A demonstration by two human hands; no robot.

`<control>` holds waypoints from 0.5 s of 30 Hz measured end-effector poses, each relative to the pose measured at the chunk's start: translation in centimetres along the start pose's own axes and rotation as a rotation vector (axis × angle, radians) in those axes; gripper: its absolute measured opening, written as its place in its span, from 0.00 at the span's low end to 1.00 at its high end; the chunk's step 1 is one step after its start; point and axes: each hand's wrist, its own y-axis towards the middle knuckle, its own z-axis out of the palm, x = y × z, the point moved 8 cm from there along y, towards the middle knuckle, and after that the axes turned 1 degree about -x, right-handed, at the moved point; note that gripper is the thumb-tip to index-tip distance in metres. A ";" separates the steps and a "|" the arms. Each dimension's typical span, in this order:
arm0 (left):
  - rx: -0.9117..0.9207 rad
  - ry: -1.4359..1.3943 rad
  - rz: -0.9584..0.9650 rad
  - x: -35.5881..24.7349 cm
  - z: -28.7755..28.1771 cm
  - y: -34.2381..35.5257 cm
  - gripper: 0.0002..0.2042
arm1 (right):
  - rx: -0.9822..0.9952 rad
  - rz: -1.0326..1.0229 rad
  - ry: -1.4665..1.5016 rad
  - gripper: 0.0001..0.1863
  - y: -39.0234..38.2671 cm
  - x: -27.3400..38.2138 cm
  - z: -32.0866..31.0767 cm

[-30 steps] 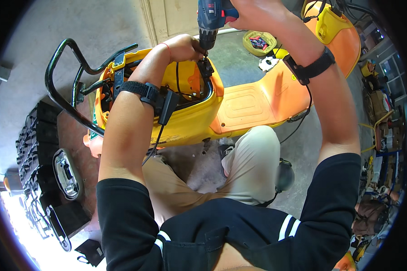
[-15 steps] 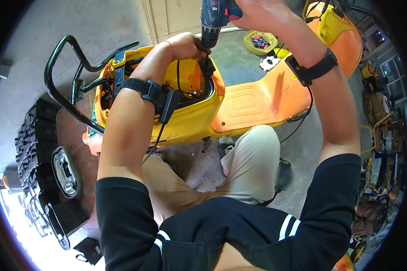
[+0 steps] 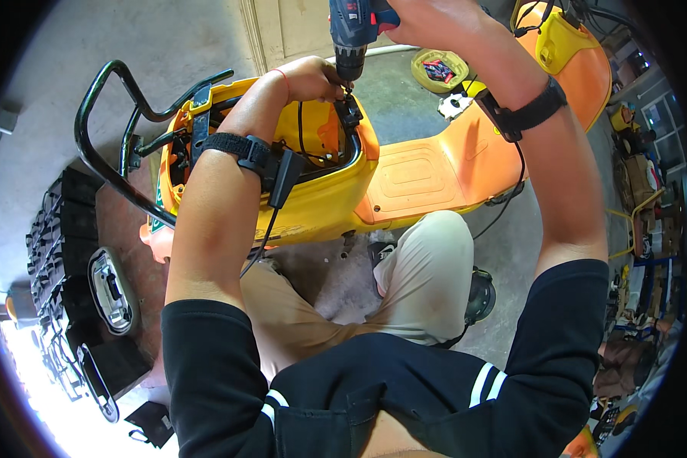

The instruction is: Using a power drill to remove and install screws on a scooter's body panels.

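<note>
My right hand (image 3: 404, 23) is closed on a dark blue cordless drill (image 3: 349, 23), its chuck pointing down over a black fitting (image 3: 350, 113) on the right rim of a yellow scooter body (image 3: 328, 198). My left hand (image 3: 317, 80) is closed beside the drill's tip, fingertips pinched at the top of that fitting; what they grip is too small to make out. The open compartment (image 3: 313, 133) below it shows black cables. An orange footboard (image 3: 408, 172) extends to the right.
A bent black tube rail (image 3: 84, 133) rises at left, above black trays (image 3: 57, 237) and a silver oval part (image 3: 113, 290). Beyond the scooter sit a yellow bowl of tools (image 3: 439, 71) and a white part (image 3: 454, 107). A cluttered shelf (image 3: 641, 229) lines the right side.
The drill and my right hand have shifted slightly, first right, then back to the left over the last half second. My left hand stays at about the same spot.
</note>
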 end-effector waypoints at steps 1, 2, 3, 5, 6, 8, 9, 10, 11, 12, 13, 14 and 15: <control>-0.001 0.001 0.008 -0.1 0.0 0.0 0.15 | -0.005 0.018 0.008 0.18 0.0 -0.1 0.0; -0.003 0.004 0.008 -0.1 0.0 -0.1 0.16 | -0.005 0.018 0.007 0.18 -0.1 0.0 0.0; -0.003 0.003 0.016 -0.2 -0.1 -0.1 0.16 | -0.040 -0.006 0.004 0.17 -0.2 0.2 -0.3; 0.001 0.033 0.012 -0.3 -0.1 -0.1 0.16 | -0.076 -0.033 -0.001 0.17 -0.1 0.5 -0.7; 0.004 0.031 0.007 -0.2 -0.2 -0.2 0.16 | -0.056 -0.029 0.021 0.17 0.0 0.5 -0.6; -0.005 0.031 0.002 -0.2 -0.2 -0.2 0.15 | -0.034 -0.024 0.043 0.17 0.1 0.4 -0.5; 0.001 0.022 0.013 -0.3 -0.2 -0.3 0.15 | -0.025 -0.038 0.055 0.18 0.1 0.5 -0.5; 0.000 0.036 0.015 -0.4 -0.2 -0.3 0.15 | -0.016 -0.051 0.066 0.18 0.1 0.6 -0.4; -0.007 0.058 0.007 -0.4 -0.3 -0.3 0.15 | -0.015 -0.051 0.066 0.18 0.0 0.6 -0.4; -0.003 0.049 0.017 -0.5 -0.3 -0.4 0.15 | -0.038 -0.049 0.030 0.18 0.0 0.6 -0.6; -0.004 0.071 0.006 -0.5 -0.3 -0.4 0.15 | -0.062 -0.048 -0.005 0.17 0.0 0.7 -0.7; -0.004 0.091 -0.001 -0.4 -0.4 -0.4 0.15 | -0.063 -0.050 -0.005 0.17 0.1 0.8 -0.7; -0.005 0.094 -0.008 -0.4 -0.4 -0.5 0.15 | -0.072 -0.048 -0.011 0.17 0.1 0.9 -0.8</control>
